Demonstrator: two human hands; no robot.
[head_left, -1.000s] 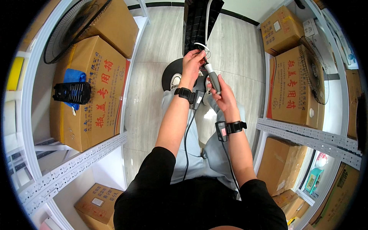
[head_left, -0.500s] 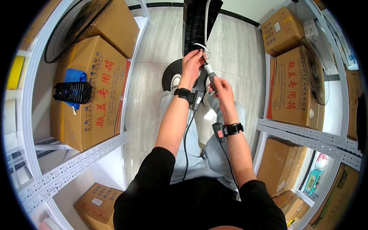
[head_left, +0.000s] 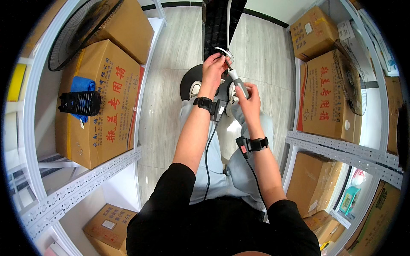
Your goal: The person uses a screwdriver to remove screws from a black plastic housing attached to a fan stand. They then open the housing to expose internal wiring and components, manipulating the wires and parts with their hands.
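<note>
My right hand [head_left: 249, 100] is wrapped round the grey-and-white handle of a screwdriver [head_left: 236, 78]. Its shaft slants up and left toward my left fingertips. My left hand [head_left: 212, 73] is pinched at the lower end of a tall glossy black panel-like part [head_left: 214, 32]. What those fingers hold is hidden at the tips. A white cable [head_left: 228, 25] runs down along the black part and loops beside my left hand. Below, a round black base [head_left: 186, 85] lies on the floor, partly under my shoes.
Shelves flank me on both sides with cardboard boxes [head_left: 100, 141] [head_left: 318, 112]. Wire fan guards [head_left: 64, 47] [head_left: 361, 91] lean against boxes at left and right. A black slotted part [head_left: 79, 103] rests over a blue cloth [head_left: 83, 84] on the left box.
My right hand has shifted its hold on the screwdriver, its fingers now higher around the handle. The black part has moved slightly left. My left hand stays almost in place.
</note>
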